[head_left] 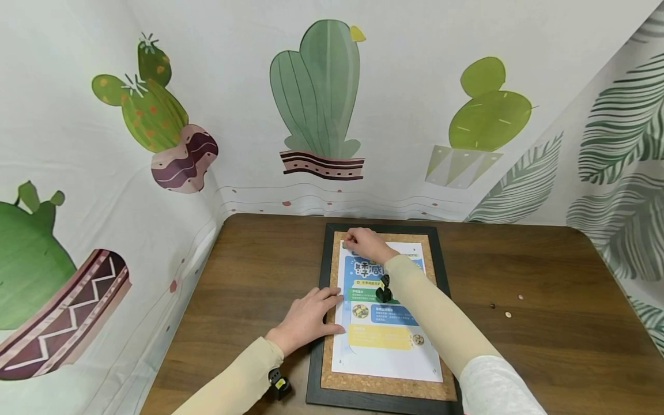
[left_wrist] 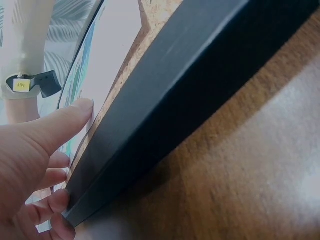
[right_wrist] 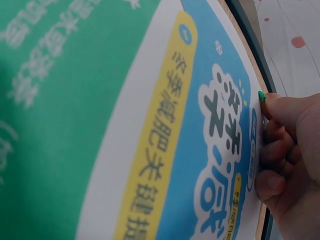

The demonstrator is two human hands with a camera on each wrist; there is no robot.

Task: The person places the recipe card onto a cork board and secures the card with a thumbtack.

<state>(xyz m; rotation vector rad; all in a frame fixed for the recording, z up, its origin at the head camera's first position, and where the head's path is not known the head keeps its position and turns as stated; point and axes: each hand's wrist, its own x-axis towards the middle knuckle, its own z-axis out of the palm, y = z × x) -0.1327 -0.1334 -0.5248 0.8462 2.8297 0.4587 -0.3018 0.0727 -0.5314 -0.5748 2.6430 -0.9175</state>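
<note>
A printed poster (head_left: 386, 360) with blue, green and yellow blocks lies on a cork board (head_left: 342, 380) in a black frame (head_left: 317, 351). At the poster's top left corner, my right hand (head_left: 369, 243) pinches a small green push pin (right_wrist: 261, 95) between thumb and finger; its other fingers curl against the sheet. My left hand (head_left: 306, 320) rests across the left side of the frame. Its thumb and fingertips touch the poster's left edge, and in the left wrist view the lower fingers (left_wrist: 59, 201) lie against the frame's black side.
Several small, pale round pieces (head_left: 508, 314) lie on the brown wooden table (head_left: 550, 259) right of the board. A white cloth (head_left: 404, 75) printed with cacti and leaves hangs behind the table and along its sides.
</note>
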